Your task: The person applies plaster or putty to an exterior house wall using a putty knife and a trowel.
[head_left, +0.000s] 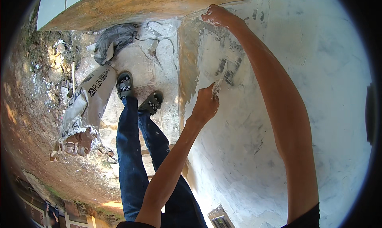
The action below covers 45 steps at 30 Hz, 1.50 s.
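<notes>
My left hand point(206, 105) is closed round the handle of a thin, plaster-smeared putty knife point(222, 75), seen nearly edge-on. Its blade lies close to a dark, scuffed patch point(230, 71) on the wall; whether it touches cannot be made out. Farther up, my right hand point(218, 16) is curled closed by the inner corner where the wall meets a stained ledge. White paste coats its fingers, and whatever they hold is hidden. The wall point(246, 136) has an uneven coat of whitish plaster.
Left of my sandalled feet point(137, 95) lies a torn paper sack point(89, 97), with a crumpled grey plastic bag point(115, 41) beyond it. An ochre-stained concrete ledge point(127, 7) crosses the far side. Rough earth with debris point(36, 100) borders the paved strip.
</notes>
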### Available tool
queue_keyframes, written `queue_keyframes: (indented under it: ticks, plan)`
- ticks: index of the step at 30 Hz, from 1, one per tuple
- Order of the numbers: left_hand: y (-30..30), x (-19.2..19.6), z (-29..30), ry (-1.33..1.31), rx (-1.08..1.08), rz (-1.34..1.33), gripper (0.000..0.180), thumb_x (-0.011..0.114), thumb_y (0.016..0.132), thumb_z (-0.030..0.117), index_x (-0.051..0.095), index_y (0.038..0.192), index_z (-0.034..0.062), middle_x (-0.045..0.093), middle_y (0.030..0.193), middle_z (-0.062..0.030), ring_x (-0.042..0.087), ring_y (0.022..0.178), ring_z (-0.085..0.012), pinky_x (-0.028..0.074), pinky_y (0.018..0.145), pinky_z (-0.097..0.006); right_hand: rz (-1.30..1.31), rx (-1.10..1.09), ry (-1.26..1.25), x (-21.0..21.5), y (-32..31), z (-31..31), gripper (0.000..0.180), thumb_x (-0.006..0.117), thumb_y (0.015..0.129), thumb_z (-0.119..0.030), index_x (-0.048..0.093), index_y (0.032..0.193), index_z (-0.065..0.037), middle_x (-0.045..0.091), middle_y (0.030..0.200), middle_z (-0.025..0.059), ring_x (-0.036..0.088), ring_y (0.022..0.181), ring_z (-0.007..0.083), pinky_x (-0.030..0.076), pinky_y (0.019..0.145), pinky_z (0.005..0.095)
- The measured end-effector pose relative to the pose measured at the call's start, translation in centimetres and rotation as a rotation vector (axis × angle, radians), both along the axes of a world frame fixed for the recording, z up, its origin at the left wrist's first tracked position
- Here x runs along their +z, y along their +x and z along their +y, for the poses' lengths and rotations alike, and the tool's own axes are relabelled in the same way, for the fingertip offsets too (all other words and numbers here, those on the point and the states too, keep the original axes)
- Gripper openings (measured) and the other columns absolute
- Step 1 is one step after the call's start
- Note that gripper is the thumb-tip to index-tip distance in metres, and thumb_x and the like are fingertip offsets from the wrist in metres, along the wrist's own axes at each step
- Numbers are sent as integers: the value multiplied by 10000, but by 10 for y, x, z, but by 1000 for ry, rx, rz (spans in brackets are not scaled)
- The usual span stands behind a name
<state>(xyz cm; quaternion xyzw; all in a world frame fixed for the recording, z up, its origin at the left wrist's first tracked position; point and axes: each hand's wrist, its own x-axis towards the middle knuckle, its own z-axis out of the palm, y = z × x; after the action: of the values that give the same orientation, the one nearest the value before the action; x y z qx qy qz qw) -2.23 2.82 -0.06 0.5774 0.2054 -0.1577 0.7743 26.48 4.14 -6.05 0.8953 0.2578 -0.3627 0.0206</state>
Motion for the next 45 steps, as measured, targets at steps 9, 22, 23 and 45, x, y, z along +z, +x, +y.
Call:
queue_keyframes:
  ticks: [9, 22, 23, 45]
  plan:
    - [38, -93, 26, 104, 271, 275, 340, 418, 697, -100, 536, 1013, -52, 587, 727, -249, 605, 663, -358, 472, 589, -375, 28, -127, 25, 7, -9, 7, 521, 736, 645, -308, 507, 991, 8, 586, 922, 130, 580, 754, 225, 486, 617, 335]
    - [1, -65, 9, -91, 130, 16, 324, 398, 673, -89, 571, 944, -44, 572, 659, -189, 531, 531, -222, 428, 524, -316, -57, 163, -44, -22, -2, -7, 369, 644, 727, -362, 589, 927, -57, 555, 901, 81, 547, 792, 211, 453, 684, 314]
    - [-3, -58, 13, -147, 60, 78, 349, 380, 680, -96, 571, 964, -32, 570, 641, -157, 518, 528, -167, 423, 506, -308, -75, 112, -28, -16, -4, -11, 414, 654, 705, -393, 583, 895, -33, 572, 884, 79, 554, 762, 206, 451, 677, 321]
    - [0, 12, -34, 197, 210, -164, 286, 397, 703, -101, 469, 979, -106, 541, 693, -281, 546, 679, -431, 449, 583, -420, 47, 348, -71, 9, -10, 8, 360, 639, 735, -370, 575, 780, -19, 593, 779, 70, 548, 865, 194, 413, 769, 302]
